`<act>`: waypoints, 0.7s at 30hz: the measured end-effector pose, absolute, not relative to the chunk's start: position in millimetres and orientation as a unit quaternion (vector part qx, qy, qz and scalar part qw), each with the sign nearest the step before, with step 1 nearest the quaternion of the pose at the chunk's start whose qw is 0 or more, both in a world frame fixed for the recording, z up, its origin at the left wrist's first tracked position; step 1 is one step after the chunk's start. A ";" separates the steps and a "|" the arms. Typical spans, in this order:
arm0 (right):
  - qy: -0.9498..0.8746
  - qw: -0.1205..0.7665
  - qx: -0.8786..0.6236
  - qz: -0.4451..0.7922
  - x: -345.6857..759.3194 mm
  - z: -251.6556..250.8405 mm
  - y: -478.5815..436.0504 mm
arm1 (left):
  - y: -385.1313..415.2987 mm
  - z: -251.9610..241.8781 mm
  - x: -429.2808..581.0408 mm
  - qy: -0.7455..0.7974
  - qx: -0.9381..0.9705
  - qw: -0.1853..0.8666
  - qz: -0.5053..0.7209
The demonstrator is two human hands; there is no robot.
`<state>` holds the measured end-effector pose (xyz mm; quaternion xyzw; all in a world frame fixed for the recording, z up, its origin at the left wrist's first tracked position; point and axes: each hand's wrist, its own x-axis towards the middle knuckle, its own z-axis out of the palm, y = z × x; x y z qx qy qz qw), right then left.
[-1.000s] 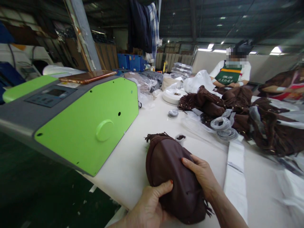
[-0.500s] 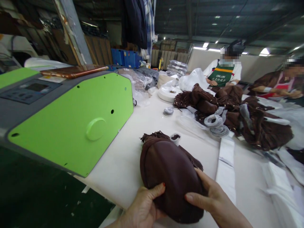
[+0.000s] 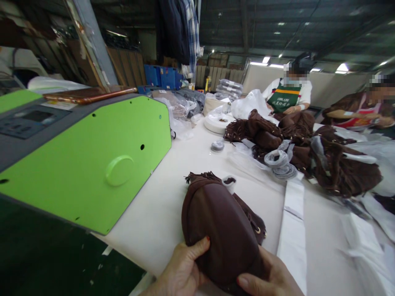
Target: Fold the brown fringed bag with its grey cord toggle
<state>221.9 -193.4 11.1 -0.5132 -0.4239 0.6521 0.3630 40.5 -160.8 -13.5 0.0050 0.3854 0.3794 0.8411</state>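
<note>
A dark brown leather bag (image 3: 219, 224) with a fringe at its far end lies on the white table (image 3: 182, 172) right in front of me. My left hand (image 3: 182, 271) grips its near left edge, thumb on top. My right hand (image 3: 268, 279) clasps the near right end, thumb pressed on the leather. A small white roll (image 3: 228, 182) stands just behind the bag.
A big green and grey machine (image 3: 83, 156) fills the left side, its panel close to the bag. A heap of brown fringed bags (image 3: 308, 156) and tape rolls (image 3: 279, 162) lies at the right. White strips (image 3: 293, 230) run beside the bag. Two other people (image 3: 285, 96) work across the table.
My right hand slid from the top of the bag down to its near right end. The bag turned a little, showing a metal ring on its right side.
</note>
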 end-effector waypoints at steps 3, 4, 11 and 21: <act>-0.385 0.396 -0.464 0.692 220.8 4.3 -191.9 | -158.9 -18.7 38.3 0.366 -0.002 0.854 0.370; -0.372 0.412 -0.451 0.699 219.3 2.9 -191.4 | -158.5 -20.0 37.6 0.364 -0.008 0.856 0.368; -0.289 0.469 -0.440 0.709 209.2 2.3 -190.3 | -156.3 -19.9 37.4 0.333 -0.029 0.871 0.361; -0.364 0.504 -0.475 0.623 240.6 -26.2 -196.9 | -167.4 -19.5 37.3 0.258 0.020 0.935 0.244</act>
